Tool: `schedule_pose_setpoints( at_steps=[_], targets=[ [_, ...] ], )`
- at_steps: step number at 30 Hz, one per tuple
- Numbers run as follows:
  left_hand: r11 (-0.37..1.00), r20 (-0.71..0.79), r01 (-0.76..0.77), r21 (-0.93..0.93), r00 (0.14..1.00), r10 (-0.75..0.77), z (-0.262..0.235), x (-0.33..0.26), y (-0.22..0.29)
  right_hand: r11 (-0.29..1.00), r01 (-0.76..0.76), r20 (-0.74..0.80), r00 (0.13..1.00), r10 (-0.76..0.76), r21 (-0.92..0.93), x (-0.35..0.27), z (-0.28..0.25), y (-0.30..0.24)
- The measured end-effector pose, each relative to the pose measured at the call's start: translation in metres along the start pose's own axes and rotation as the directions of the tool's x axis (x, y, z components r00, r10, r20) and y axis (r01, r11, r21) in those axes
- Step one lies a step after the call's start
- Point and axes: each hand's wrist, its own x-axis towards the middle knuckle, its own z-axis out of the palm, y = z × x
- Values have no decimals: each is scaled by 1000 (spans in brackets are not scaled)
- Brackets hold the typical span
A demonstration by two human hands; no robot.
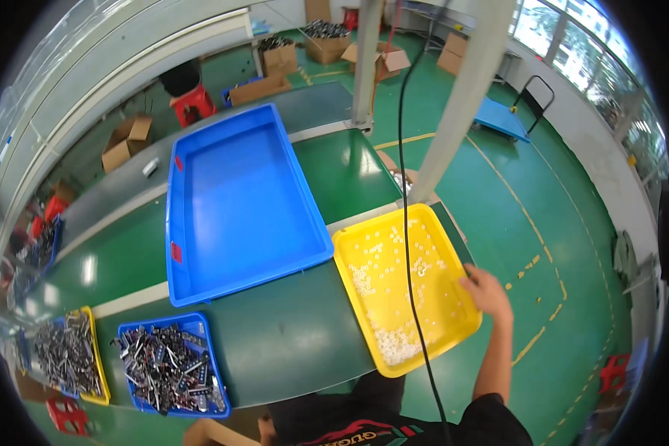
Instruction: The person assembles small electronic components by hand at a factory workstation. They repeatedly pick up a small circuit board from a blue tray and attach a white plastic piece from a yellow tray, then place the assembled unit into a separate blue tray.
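Right hand (486, 291) grips the right rim of the yellow tray (360, 245), fingers curled over the edge, forearm coming up from the lower edge of the view. The tray sits tilted on the green table (290, 334), its far right corner hanging past the table edge; inside it, just left of the hand, lie scattered small white parts (394, 343), thickest in the near corner and along the left wall. A black cable (406, 245) hangs down across the tray, passing just left of the hand. Left hand is barely in view at the bottom edge (266, 427), near the person's dark shirt; cannot tell whether it is clenched or released, nothing seen in it. Further left of the right hand, touching the yellow tray's left corner, is a large blue tray (193, 290), bare inside. Near the left hand, up and to its left, a small blue bin (201, 321) is filled with dark metal parts (167, 364); beyond that, a yellow bin (100, 386) with more dark parts. Past the big tray, away from both hands, runs a grey conveyor belt (126, 186), with cardboard boxes (126, 140) and a red stool (193, 104) on the green floor behind. To the far right of the right hand, a blue platform cart (502, 117) stands well apart.
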Motion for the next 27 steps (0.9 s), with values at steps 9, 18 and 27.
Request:
schedule_pose_setpoints(
  at_steps=[9, 18, 27],
  targets=[
    [962, 153, 107, -252, 986, -70, 2, -18, -35, 940, -175, -595, 737, 321, 291, -116, 43, 38],
    [921, 303, 209, -328, 947, -107, 34, -44, -34, 878, -478, 107, 872, 477, -20, -261, 315, 301],
    [919, 208, 235, -317, 963, -174, 29, -23, 42, 347, -869, 493, 488, 720, 354, -233, 384, 171]
  ],
)
